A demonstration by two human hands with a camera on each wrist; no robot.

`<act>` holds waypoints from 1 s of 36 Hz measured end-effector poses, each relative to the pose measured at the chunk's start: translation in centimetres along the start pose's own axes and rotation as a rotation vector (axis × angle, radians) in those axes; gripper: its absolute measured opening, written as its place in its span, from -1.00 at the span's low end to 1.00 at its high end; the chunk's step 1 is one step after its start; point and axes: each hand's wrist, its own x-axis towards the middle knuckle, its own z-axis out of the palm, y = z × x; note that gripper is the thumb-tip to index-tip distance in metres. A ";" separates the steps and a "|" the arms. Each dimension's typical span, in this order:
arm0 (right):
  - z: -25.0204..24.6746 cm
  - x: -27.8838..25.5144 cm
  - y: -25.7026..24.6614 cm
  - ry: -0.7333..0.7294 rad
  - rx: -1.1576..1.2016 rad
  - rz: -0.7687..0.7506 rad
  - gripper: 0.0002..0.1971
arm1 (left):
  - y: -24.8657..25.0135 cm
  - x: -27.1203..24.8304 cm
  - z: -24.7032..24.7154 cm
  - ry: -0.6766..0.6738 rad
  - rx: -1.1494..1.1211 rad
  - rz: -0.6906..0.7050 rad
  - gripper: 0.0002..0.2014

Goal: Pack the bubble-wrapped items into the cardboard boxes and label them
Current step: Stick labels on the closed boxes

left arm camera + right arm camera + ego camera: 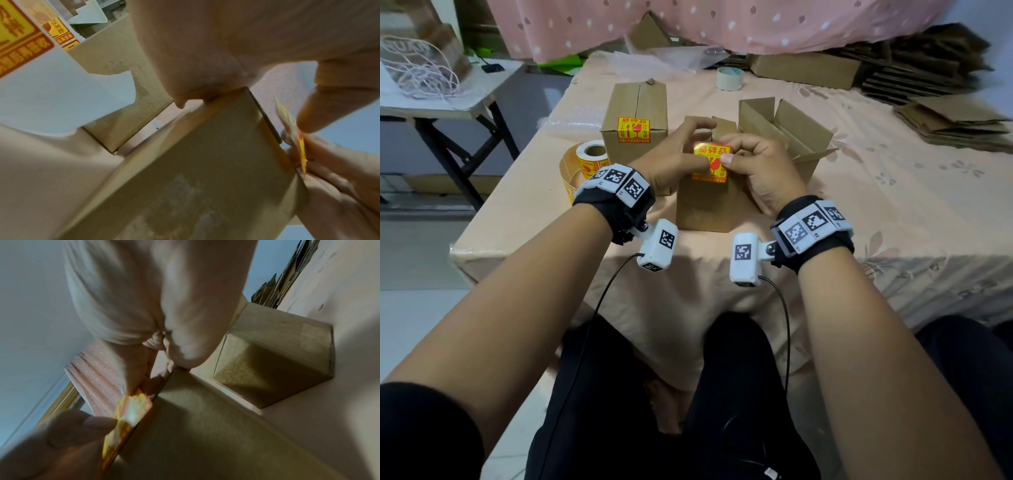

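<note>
A closed cardboard box stands at the table's near middle. A yellow-and-red fragile sticker sits at the top of its front face. My left hand pinches the sticker's left edge, with the fingers reaching over the box top. My right hand pinches its right edge, thumb on the print. In the left wrist view the sticker shows edge-on, a little off the box. The right wrist view has the sticker beside the box's corner. No bubble-wrapped item shows in this box.
A second closed box with the same label stands behind left. An open box is at the right, and a label roll at the left. Tape roll, bubble wrap and flat cardboard stacks lie further back.
</note>
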 end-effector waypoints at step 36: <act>-0.1 -0.3 -0.5 0.005 -0.205 -0.097 -0.85 | -0.8 0.2 -0.7 -0.048 0.122 0.008 -0.07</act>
